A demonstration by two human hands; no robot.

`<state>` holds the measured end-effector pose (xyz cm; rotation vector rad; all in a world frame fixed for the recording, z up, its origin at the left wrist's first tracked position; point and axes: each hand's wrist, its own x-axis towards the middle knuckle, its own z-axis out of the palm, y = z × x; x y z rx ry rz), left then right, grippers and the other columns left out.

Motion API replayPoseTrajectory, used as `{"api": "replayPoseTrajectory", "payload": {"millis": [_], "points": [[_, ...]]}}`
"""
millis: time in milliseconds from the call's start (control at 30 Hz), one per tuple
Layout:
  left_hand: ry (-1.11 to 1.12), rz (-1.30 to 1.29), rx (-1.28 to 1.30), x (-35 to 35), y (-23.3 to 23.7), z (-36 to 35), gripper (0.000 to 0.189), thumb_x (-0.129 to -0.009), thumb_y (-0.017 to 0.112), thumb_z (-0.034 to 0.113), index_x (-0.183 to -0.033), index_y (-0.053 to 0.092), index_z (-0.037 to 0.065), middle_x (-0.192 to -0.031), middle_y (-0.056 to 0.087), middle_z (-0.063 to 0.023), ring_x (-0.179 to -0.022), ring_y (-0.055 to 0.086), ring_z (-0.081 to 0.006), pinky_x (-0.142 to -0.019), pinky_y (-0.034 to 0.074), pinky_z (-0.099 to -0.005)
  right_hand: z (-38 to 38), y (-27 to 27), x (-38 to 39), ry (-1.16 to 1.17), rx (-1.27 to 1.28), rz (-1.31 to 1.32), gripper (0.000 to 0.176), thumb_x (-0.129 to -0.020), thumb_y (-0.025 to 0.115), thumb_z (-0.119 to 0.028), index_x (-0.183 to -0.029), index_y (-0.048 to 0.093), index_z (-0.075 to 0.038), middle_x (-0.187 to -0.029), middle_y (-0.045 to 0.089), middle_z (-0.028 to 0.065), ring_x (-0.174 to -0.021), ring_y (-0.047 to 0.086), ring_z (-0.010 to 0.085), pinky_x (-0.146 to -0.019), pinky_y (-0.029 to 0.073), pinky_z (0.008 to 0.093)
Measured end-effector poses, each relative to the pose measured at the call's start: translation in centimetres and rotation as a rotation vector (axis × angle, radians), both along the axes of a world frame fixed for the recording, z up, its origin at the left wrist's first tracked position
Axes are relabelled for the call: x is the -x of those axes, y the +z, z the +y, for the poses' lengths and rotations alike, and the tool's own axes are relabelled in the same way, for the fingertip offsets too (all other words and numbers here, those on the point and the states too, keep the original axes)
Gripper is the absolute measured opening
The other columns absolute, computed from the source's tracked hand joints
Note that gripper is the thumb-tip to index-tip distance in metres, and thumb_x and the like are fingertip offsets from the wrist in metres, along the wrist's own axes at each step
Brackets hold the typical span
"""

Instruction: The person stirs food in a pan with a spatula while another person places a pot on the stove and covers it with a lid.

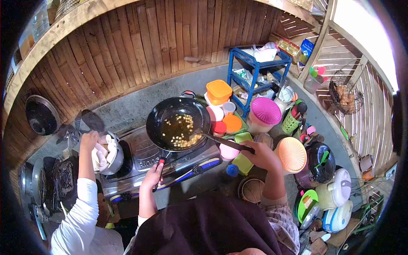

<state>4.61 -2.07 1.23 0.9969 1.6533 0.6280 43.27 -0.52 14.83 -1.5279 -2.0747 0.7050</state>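
A black wok (155, 123) sits on the stove (148, 148), with small pale pieces (187, 139) in oil inside it. My left hand (151, 177) is closed round the wok's black-and-red handle (162, 161). From the right, my right hand (262, 155) grips the dark handle of a spatula (225, 141), whose head reaches into the pieces at the wok's near right side. To the left of the wok stands a metal pot (116, 163) filled with white chunks (102, 155). Another person's hand (88, 141) is at that pot's rim.
Lidded tubs, an orange box (219, 92) and a pink-lidded container (265, 111) crowd the counter right of the wok. Behind them is a blue rack (250, 80). A peach-lidded container (291, 155) stands close to my right hand. The other person's white sleeve (80, 212) is at left.
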Motion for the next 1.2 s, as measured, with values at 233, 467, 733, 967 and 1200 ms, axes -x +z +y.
{"api": "replayPoseTrajectory", "payload": {"millis": [233,467,733,967,1200], "points": [[-0.027,0.04,0.005,0.1,-0.3,0.2,0.051,-0.092,0.042,0.042,-0.125,0.04,0.002,-0.055,0.048,-0.004,-0.042,0.045,-0.0119,-0.04,0.038,-0.0268,-1.8,2.0,-1.4,-0.047,0.005,-0.015,0.028,-0.08,0.06,-0.017,-0.105,0.061,-0.005,-0.083,0.063,0.0208,-0.076,0.061,0.037,-0.069,0.047,0.0407],[-0.02,0.006,-0.01,0.2,-0.8,0.2,0.049,-0.092,0.042,0.041,-0.122,0.041,0.002,-0.054,0.049,-0.0048,-0.04,0.045,-0.0123,-0.039,0.037,-0.027,-2.1,1.7,-1.0,-0.02,0.026,-0.055,0.029,-0.079,0.061,-0.018,-0.106,0.06,-0.006,-0.083,0.063,0.0209,-0.076,0.062,0.0364,-0.07,0.048,0.0404],[-0.006,-0.02,-0.009,0.3,-0.6,0.2,0.044,-0.093,0.042,0.041,-0.115,0.044,0.003,-0.053,0.048,-0.0046,-0.037,0.042,-0.0115,-0.037,0.035,-0.0265,-0.2,-3.2,1.6,0.081,-0.033,0.087,0.026,-0.08,0.06,-0.017,-0.103,0.06,-0.006,-0.09,0.062,0.0192,-0.085,0.06,0.0369,-0.074,0.047,0.0413],[0.008,-0.011,-0.013,0.1,-0.3,0.0,0.045,-0.092,0.042,0.041,-0.117,0.044,0.003,-0.053,0.048,-0.0043,-0.039,0.044,-0.0118,-0.038,0.036,-0.0268,1.9,-7.7,5.6,0.168,-0.257,0.225,0.029,-0.082,0.059,-0.017,-0.106,0.056,-0.002,-0.089,0.063,0.0188,-0.082,0.062,0.0335,-0.071,0.048,0.0376],[0.004,-0.017,-0.013,-0.1,-0.2,0.0,0.046,-0.092,0.043,0.04,-0.118,0.043,0.002,-0.053,0.047,-0.0043,-0.041,0.045,-0.0123,-0.04,0.037,-0.0272,4.3,-8.3,9.1,0.087,-0.01,0.218,0.032,-0.083,0.058,-0.018,-0.111,0.053,-0.005,-0.09,0.062,0.022,-0.084,0.061,0.036,-0.074,0.048,0.0385]]}}
